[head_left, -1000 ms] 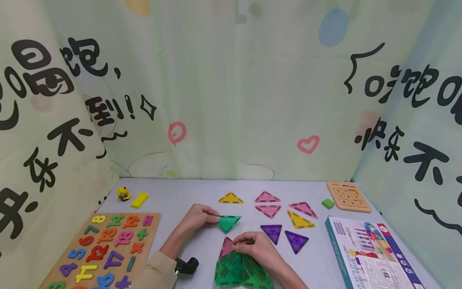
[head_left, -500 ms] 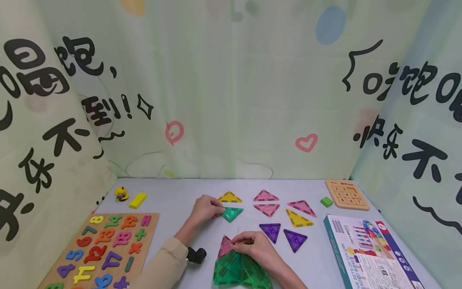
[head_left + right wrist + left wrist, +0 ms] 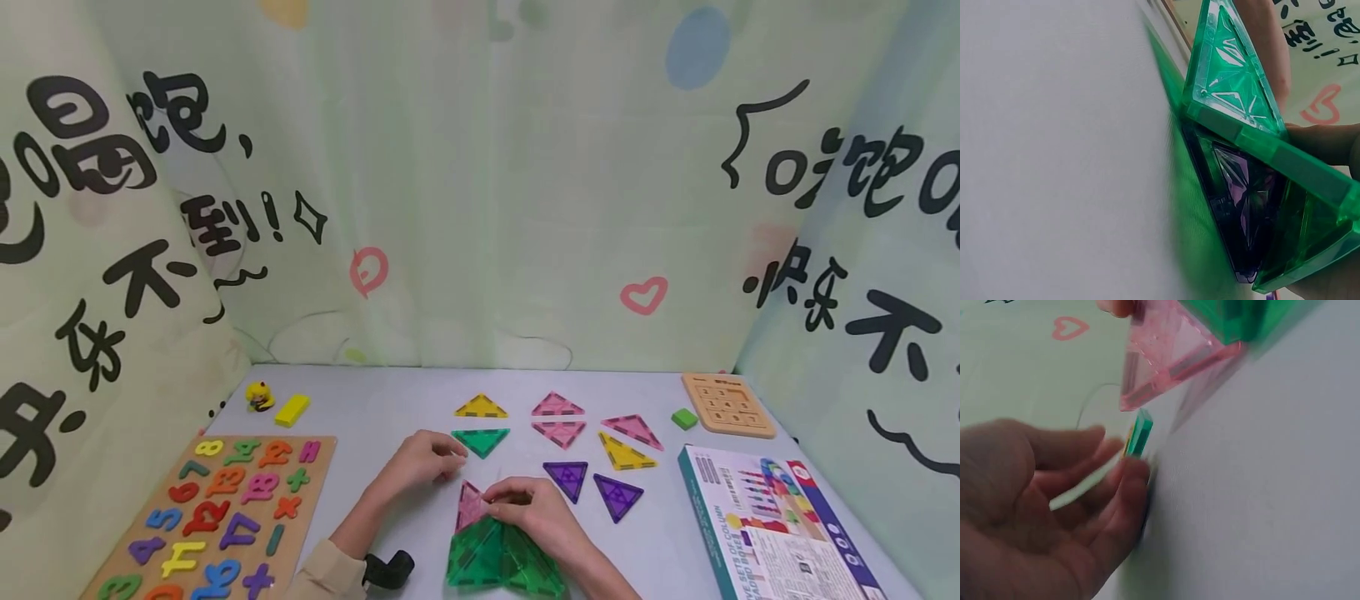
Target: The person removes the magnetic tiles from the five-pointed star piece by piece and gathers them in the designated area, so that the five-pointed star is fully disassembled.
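Released green triangle [image 3: 481, 441]; left hand [image 3: 420, 460] withdrew, fingertips blurred

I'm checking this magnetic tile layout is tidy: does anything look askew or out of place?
Mostly tidy. The loose triangles lie flat in rows, but the pink tile stands tilted against the green tile structure under the right hand. The left hand holds nothing.

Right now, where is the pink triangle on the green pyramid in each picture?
Head: the pink triangle is bottom centre, left of the right hand.
Left wrist: top centre, above the left hand.
Right wrist: not in it.
Shared landmark: the green pyramid.
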Demonstrator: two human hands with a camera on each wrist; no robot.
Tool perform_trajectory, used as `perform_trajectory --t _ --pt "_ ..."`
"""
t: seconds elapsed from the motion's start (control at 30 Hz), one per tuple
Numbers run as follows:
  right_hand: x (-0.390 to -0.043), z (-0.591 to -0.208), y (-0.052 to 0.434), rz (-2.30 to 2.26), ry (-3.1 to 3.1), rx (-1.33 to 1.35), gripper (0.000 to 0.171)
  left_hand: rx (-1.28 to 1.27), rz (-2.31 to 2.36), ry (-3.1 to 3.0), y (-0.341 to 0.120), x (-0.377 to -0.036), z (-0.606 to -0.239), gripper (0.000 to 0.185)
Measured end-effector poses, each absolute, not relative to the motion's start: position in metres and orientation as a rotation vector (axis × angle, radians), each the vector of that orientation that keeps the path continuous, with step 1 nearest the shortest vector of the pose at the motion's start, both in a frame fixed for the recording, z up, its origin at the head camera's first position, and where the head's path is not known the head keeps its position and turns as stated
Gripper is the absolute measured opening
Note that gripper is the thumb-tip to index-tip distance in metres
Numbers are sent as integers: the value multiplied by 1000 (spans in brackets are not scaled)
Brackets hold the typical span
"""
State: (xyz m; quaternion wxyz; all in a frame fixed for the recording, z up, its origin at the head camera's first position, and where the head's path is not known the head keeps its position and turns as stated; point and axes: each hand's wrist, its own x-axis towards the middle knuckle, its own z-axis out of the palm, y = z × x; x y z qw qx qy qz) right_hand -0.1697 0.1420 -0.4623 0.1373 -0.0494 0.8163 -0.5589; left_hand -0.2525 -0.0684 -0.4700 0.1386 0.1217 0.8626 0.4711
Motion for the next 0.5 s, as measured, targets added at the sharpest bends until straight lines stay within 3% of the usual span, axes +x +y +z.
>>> perform_trajectory --t 0.2,0.5 --pt "-169 -462 145 -1607 2374 -170 25 441 1430 2177 -75 -244 -472 17" --pt "-167 -459 151 -1566 2361 -205 24 502 1445 2226 -76 -243 -481 12"
